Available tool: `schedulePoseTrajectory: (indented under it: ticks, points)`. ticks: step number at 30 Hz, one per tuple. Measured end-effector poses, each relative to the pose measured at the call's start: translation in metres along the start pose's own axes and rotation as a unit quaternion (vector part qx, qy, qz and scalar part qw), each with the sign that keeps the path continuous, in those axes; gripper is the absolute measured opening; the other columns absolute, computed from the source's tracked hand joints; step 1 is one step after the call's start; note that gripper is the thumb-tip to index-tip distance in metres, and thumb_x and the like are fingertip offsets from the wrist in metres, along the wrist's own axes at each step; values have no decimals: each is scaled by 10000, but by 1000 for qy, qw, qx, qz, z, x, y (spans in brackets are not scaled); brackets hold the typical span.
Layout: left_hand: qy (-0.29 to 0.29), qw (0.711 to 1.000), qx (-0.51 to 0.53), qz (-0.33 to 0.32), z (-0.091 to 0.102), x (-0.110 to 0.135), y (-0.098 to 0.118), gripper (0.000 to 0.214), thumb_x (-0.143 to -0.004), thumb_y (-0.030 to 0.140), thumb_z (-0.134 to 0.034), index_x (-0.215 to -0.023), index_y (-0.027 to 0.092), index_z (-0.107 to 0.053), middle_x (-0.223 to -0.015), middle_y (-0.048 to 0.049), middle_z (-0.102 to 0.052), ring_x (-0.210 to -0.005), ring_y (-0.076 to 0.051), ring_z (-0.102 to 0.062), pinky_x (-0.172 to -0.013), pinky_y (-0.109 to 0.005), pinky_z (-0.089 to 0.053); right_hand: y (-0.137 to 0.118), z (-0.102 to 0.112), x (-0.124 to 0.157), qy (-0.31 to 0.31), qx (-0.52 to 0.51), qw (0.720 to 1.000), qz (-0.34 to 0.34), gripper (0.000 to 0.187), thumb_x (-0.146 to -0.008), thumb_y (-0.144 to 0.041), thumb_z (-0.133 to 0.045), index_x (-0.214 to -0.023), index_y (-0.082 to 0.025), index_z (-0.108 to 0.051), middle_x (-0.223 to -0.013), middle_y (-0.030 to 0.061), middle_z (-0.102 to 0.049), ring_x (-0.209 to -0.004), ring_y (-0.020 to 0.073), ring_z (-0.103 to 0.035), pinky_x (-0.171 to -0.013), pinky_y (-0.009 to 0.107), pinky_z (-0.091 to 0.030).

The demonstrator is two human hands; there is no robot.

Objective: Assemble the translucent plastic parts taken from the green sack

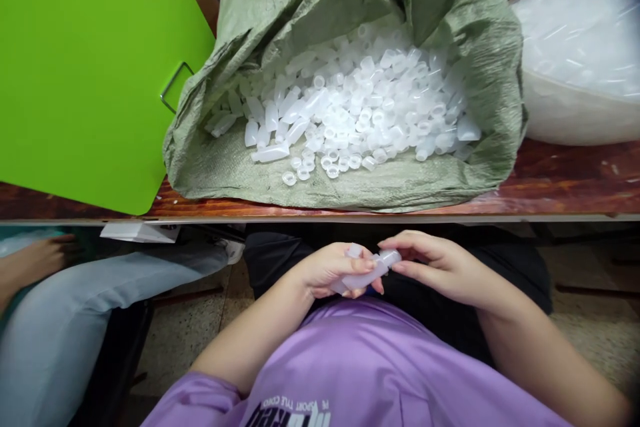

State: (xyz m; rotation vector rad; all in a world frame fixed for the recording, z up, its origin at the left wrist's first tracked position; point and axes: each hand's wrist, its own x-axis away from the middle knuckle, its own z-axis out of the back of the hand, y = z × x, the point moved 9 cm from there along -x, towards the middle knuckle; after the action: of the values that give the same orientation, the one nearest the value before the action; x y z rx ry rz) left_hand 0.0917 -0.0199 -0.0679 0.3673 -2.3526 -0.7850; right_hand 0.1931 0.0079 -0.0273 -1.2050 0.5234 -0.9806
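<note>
My left hand (327, 270) is wrapped round a translucent white plastic tube (367, 275) held over my lap, below the table edge. My right hand (434, 265) pinches the small cap end (391, 257) of that same tube with thumb and fingertips. Both hands touch each other around the piece. On the table above, an open green woven sack (350, 187) lies on its side, spilling a heap of the same white plastic tubes and caps (360, 107).
A bright green board (85, 60) with a wire handle leans at the left. A clear bag of plastic parts (580, 60) sits at the right. The wooden table edge (550, 210) runs across. Another person's hand (37, 257) and grey trouser leg show at the lower left.
</note>
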Motion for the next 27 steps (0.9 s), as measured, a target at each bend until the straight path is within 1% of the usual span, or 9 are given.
schedulePoseTrajectory:
  ticks: [1, 3, 5, 8, 10, 13, 18, 22, 27]
  points:
    - [3, 1000, -8, 1, 0, 0, 0, 433, -592, 422, -757, -793, 102, -546, -684, -67, -653, -399, -64, -497, -357, -167, -318, 4, -3, 0, -11, 11, 1000, -21, 295, -843, -427, -511, -986, -199, -634, -839, 46, -665, -721, 155, -616, -675, 283, -505]
    - [17, 999, -28, 0, 2, 0, 1, 396, -595, 387, -761, -769, 105, -544, -679, -59, -649, -396, -52, -474, -365, -168, -307, 7, 0, 0, 5, 29, 999, -44, 383, -883, -456, -416, -809, -172, -662, -664, 30, -632, -598, 134, -578, -607, 270, -491]
    - [35, 998, -49, -6, 5, 1, 4, 369, -605, 366, -755, -765, 105, -549, -675, -51, -645, -392, -41, -449, -371, -170, -294, 0, 3, -1, 25, 12, 1000, -14, 350, -859, -463, -461, -924, -180, -656, -823, 55, -664, -722, 155, -610, -677, 283, -497]
    - [53, 995, -79, -10, 7, 2, 6, 360, -594, 345, -759, -772, 103, -562, -672, -47, -642, -408, -44, -445, -388, -180, -299, -9, -6, -1, -22, -16, 999, 23, 365, -796, -416, -583, -1109, -230, -585, -1041, 54, -636, -897, 172, -610, -764, 286, -489]
    - [71, 992, -107, -8, 9, 4, 7, 361, -579, 326, -771, -779, 103, -568, -658, -35, -633, -420, -45, -442, -398, -183, -305, -2, -14, -2, -44, 13, 999, -20, 276, -837, -431, -518, -939, -203, -635, -822, 25, -653, -724, 146, -611, -658, 260, -487]
    - [112, 983, -142, -15, 15, 6, 11, 395, -541, 317, -797, -790, 111, -569, -603, 9, -591, -446, -47, -449, -421, -180, -321, 14, -12, -4, 4, 49, 995, -83, 482, -910, -481, -316, -677, -169, -600, -565, 5, -560, -530, 124, -532, -530, 251, -444]
    - [117, 981, -155, -20, 19, 8, 16, 416, -529, 337, -801, -795, 110, -575, -567, 35, -550, -436, -37, -417, -417, -176, -293, -7, -13, -3, 25, 64, 995, 65, 311, -843, -402, -512, -1085, -213, -556, -1006, 69, -621, -883, 172, -586, -764, 285, -469]
    - [111, 981, -162, -5, 21, 10, 10, 438, -498, 333, -815, -790, 118, -569, -578, 39, -542, -463, -47, -428, -452, -189, -309, -6, -21, 1, -11, 96, 994, 55, 198, -872, -332, -472, -979, -193, -564, -805, 28, -609, -679, 119, -553, -626, 226, -445]
    - [138, 976, -168, -16, 22, 14, 9, 424, -489, 322, -815, -755, 122, -552, -596, 48, -516, -519, -50, -430, -513, -197, -325, 7, -32, -2, -12, 57, 998, 22, 227, -862, -377, -472, -917, -173, -556, -732, 11, -561, -606, 103, -497, -551, 214, -407]
